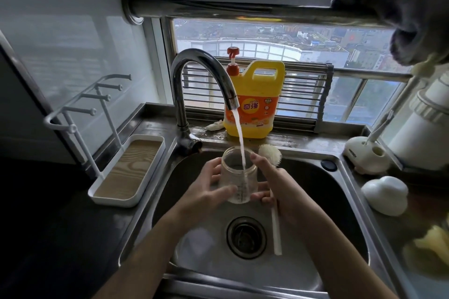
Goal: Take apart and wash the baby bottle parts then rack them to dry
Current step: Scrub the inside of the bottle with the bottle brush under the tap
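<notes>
Detergent jug (255,104) labelled "KEON" stands behind a running tap (206,75); over the sink (315,201), the left hand (209,189) curls its fingers round a clear, uncapped bottle (239,177) with measuring marks, while the right hand (274,184) clasps a white brush (269,153) beside it.

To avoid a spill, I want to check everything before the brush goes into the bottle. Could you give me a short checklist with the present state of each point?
1. Bottle has no cap or teat on its mouth: ok.
2. Water stream falls into the bottle mouth: ok.
3. Left hand grips the bottle wall: ok.
4. Right hand holds the brush, its head outside, beside the rim: ok.
5. Drying rack stands at the person's left: ok.
6. Soap inside the bottle: cannot tell.
</notes>
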